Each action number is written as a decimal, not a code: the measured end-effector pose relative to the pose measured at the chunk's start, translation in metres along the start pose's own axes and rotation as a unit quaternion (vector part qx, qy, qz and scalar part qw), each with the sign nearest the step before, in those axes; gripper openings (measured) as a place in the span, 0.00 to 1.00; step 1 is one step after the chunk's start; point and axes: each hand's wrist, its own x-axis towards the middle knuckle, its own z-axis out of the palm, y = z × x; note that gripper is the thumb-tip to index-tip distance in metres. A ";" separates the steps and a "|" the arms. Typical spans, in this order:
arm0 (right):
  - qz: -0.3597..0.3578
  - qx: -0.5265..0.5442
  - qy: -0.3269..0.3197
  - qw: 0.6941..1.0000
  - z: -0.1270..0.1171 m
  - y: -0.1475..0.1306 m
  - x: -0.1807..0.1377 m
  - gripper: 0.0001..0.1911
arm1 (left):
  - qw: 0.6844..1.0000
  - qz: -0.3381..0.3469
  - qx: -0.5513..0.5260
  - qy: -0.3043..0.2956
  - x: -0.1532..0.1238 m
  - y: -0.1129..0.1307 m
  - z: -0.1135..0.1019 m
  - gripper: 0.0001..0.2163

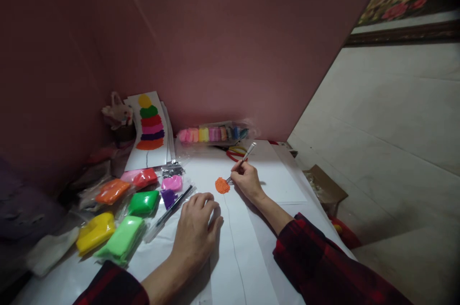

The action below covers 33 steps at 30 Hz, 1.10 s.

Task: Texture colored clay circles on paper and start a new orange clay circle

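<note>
My right hand (pixel 248 181) is closed around a fork (pixel 248 152) with a striped handle. The fork's tines meet the right edge of an orange clay disc (pixel 222 185), whose surface looks rough. That disc lies on a white sheet of paper (pixel 244 252), at the top of a thin drawn line. My left hand (pixel 198 226) rests palm down at the sheet's left side, fingers loosely bent and holding nothing. Just left of it lies a black pen (pixel 174 206) in a clear sleeve.
Bagged clay in green (pixel 143 203), yellow (pixel 95 233), light green (pixel 122 240) and other colours lies at left. Behind stand a card with coloured bands (pixel 151 123) and a tray of clay sticks (pixel 214 134). Scissors (pixel 235 152) lie beyond my right hand.
</note>
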 end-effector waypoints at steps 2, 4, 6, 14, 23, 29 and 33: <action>-0.007 0.005 -0.018 1.000 0.000 0.000 -0.001 0.03 | 1.000 -0.001 0.000 0.001 0.000 0.000 0.000 0.05; -0.011 0.005 -0.028 1.000 0.000 0.000 -0.001 0.03 | 1.000 -0.001 0.000 -0.001 0.000 0.001 0.000 0.05; -0.014 0.002 -0.028 1.000 0.000 0.000 -0.001 0.03 | 1.000 -0.003 -0.001 -0.003 0.000 0.001 -0.001 0.05; -0.009 0.005 -0.003 1.000 -0.002 0.000 0.000 0.02 | 1.000 -0.008 0.000 -0.021 0.000 0.001 -0.002 0.05; -0.020 0.003 -0.023 1.000 -0.003 0.000 0.000 0.02 | 1.000 -0.008 -0.002 -0.021 0.000 0.002 -0.002 0.05; -0.013 0.013 -0.021 1.000 -0.003 0.001 0.000 0.02 | 1.000 -0.013 -0.001 -0.021 0.000 0.000 -0.001 0.05; -0.016 0.014 -0.037 0.999 -0.002 0.002 0.001 0.03 | 1.000 -0.013 -0.001 -0.022 0.000 0.001 -0.001 0.05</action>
